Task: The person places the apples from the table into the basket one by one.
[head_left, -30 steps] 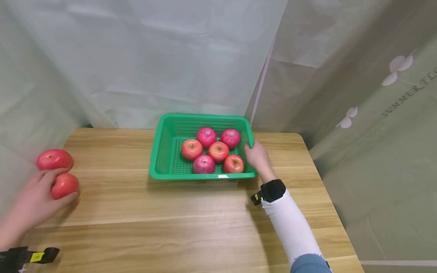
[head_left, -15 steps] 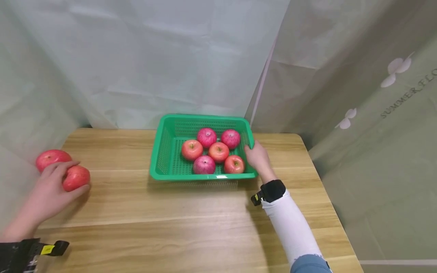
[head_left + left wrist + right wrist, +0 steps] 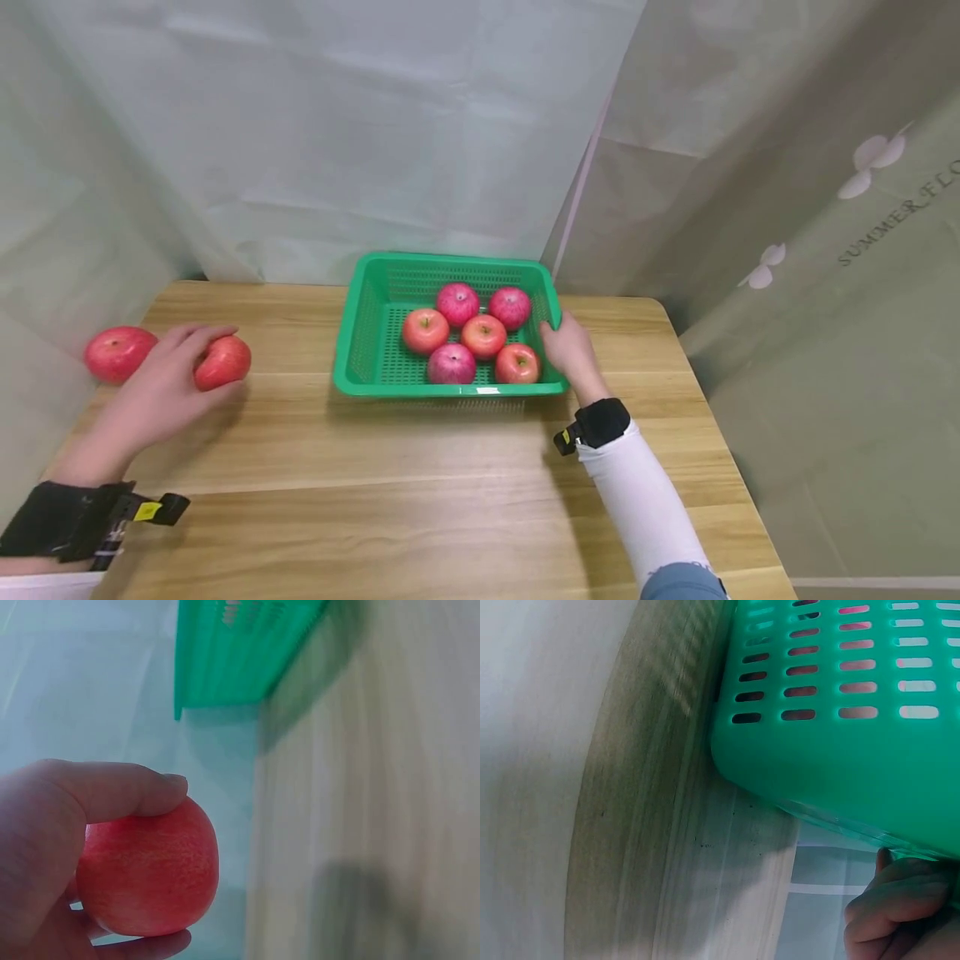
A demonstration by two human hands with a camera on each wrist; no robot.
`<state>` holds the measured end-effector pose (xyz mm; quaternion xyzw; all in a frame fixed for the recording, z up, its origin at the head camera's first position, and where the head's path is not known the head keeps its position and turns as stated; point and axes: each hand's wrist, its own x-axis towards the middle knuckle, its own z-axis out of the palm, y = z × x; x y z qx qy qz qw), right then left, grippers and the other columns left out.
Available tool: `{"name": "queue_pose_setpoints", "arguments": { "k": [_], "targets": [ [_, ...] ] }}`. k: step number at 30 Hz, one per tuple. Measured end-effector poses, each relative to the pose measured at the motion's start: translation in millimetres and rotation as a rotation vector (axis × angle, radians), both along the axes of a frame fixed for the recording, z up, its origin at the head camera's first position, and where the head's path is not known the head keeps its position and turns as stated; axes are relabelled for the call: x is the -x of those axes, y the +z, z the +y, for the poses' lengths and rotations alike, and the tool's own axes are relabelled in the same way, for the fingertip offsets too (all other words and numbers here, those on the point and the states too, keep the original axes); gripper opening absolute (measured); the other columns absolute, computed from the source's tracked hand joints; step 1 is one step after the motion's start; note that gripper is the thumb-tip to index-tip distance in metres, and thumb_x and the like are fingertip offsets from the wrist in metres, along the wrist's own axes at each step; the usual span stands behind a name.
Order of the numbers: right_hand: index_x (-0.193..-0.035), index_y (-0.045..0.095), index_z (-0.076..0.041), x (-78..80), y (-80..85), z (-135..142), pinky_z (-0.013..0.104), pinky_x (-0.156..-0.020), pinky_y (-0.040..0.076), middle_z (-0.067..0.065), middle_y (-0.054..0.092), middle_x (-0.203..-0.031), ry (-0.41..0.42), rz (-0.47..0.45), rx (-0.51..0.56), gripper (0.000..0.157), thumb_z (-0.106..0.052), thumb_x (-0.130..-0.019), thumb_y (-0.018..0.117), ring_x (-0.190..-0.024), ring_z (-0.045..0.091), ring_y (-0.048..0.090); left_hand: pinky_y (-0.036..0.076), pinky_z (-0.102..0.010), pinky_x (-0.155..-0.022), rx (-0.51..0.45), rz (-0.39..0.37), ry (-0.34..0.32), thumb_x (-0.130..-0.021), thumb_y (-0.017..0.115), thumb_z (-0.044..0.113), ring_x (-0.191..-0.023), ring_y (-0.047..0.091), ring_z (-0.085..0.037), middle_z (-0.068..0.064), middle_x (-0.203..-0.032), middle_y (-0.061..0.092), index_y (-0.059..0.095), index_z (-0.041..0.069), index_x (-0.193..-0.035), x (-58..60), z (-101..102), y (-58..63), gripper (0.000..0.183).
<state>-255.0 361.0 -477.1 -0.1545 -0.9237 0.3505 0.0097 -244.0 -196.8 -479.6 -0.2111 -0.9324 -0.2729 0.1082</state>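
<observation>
My left hand grips a red apple at the left of the table. In the left wrist view the thumb lies over the top of this apple and fingers curl under it; a shadow falls on the wood beside it. Another red apple lies behind that hand at the far left. My right hand holds the right rim of a green plastic basket, thumb on the inside. Several apples, some orange-red and some deep pink, sit in the basket, mostly toward its right side.
A wooden table with rounded far corners bears everything. Grey-white curtain sheets hang behind it and on both sides, close to the basket's back rim. The basket's left part shows its bare slotted floor.
My left hand has carried its apple rightward and a little away from me, parting it from the other apple at the left. The right hand stays on the basket rim.
</observation>
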Motion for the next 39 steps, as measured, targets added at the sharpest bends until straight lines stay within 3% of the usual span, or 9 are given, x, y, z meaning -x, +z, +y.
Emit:
{"name": "queue_pose_setpoints", "arguments": {
  "k": [6, 11, 16, 20, 25, 29, 34, 39],
  "targets": [
    [-0.146, 0.051, 0.001, 0.2, -0.4, 0, 0.051, -0.089, 0.055, 0.023, 0.063, -0.134, 0.004, 0.000, 0.000, 0.051, -0.036, -0.112, 0.047, -0.114, 0.037, 0.063, 0.049, -0.078, -0.086, -0.021, -0.015, -0.020, -0.075, 0.096, 0.007, -0.118, 0.051, -0.055, -0.032, -0.142, 0.047, 0.054, -0.003, -0.145, 8.3, 23, 16.9, 0.082],
    [-0.147, 0.051, 0.001, 0.2, -0.1, 1, 0.050, -0.087, 0.056, 0.023, 0.063, -0.134, 0.006, -0.002, 0.006, 0.052, -0.037, -0.112, 0.046, -0.114, 0.036, 0.063, 0.050, -0.078, -0.087, -0.022, -0.010, -0.042, -0.077, 0.094, 0.007, -0.122, 0.049, -0.055, -0.031, -0.148, 0.041, 0.052, 0.002, -0.150, 18.1, 45, 38.4, 0.084],
    [-0.147, 0.051, 0.001, -0.7, 0.0, 3, 0.051, -0.088, 0.056, 0.023, 0.063, -0.134, 0.000, -0.004, 0.010, 0.051, -0.036, -0.112, 0.046, -0.114, 0.036, 0.063, 0.051, -0.075, -0.089, -0.002, 0.007, -0.126, -0.079, 0.093, 0.009, -0.118, 0.053, -0.053, -0.030, -0.146, 0.040, 0.054, 0.004, -0.150, 34.1, 77, 58.5, 0.081],
    [-0.144, 0.053, 0.000, -0.9, 0.3, 2, 0.051, -0.089, 0.055, 0.022, 0.064, -0.131, -0.006, 0.005, 0.010, 0.049, -0.036, -0.111, 0.047, -0.112, 0.036, 0.063, 0.054, -0.070, -0.091, 0.006, 0.028, -0.221, -0.081, 0.092, 0.008, -0.115, 0.058, -0.049, -0.028, -0.143, 0.043, 0.058, 0.004, -0.146, 48.8, 107, 67.7, 0.073],
    [-0.142, 0.053, 0.000, 0.1, 0.1, 1, 0.051, -0.088, 0.056, 0.021, 0.064, -0.127, -0.002, 0.005, 0.012, 0.049, -0.037, -0.111, 0.047, -0.111, 0.035, 0.063, 0.058, -0.063, -0.090, 0.030, 0.040, -0.312, -0.082, 0.090, 0.009, -0.113, 0.062, -0.045, -0.026, -0.141, 0.046, 0.060, 0.006, -0.144, 63.9, 140, 68.7, 0.069],
    [-0.142, 0.053, 0.000, 0.9, -0.4, 1, 0.051, -0.087, 0.057, 0.021, 0.064, -0.127, -0.004, -0.003, 0.013, 0.049, -0.037, -0.111, 0.046, -0.111, 0.035, 0.064, 0.059, -0.061, -0.091, 0.047, 0.003, -0.352, -0.085, 0.087, 0.009, -0.114, 0.063, -0.044, -0.026, -0.142, 0.044, 0.058, 0.008, -0.147, 74.0, 160, 66.1, 0.069],
    [-0.143, 0.053, 0.000, 1.2, -1.4, 1, 0.050, -0.084, 0.058, 0.021, 0.065, -0.126, -0.006, 0.005, 0.020, 0.049, -0.037, -0.111, 0.047, -0.108, 0.034, 0.064, 0.058, -0.059, -0.094, 0.080, -0.044, -0.384, -0.088, 0.085, 0.010, -0.118, 0.061, -0.042, -0.026, -0.144, 0.042, 0.047, 0.003, -0.155, 88.6, 176, 58.6, 0.078],
    [-0.143, 0.052, 0.000, 1.6, -2.5, 1, 0.048, -0.082, 0.058, 0.021, 0.065, -0.124, -0.007, 0.018, 0.033, 0.049, -0.037, -0.111, 0.047, -0.106, 0.033, 0.065, 0.055, -0.061, -0.098, 0.108, -0.069, -0.425, -0.085, 0.086, 0.004, -0.120, 0.058, -0.044, -0.027, -0.144, 0.041, 0.050, 0.000, -0.150, 101.4, 185, 48.8, 0.074]
  ]
}}
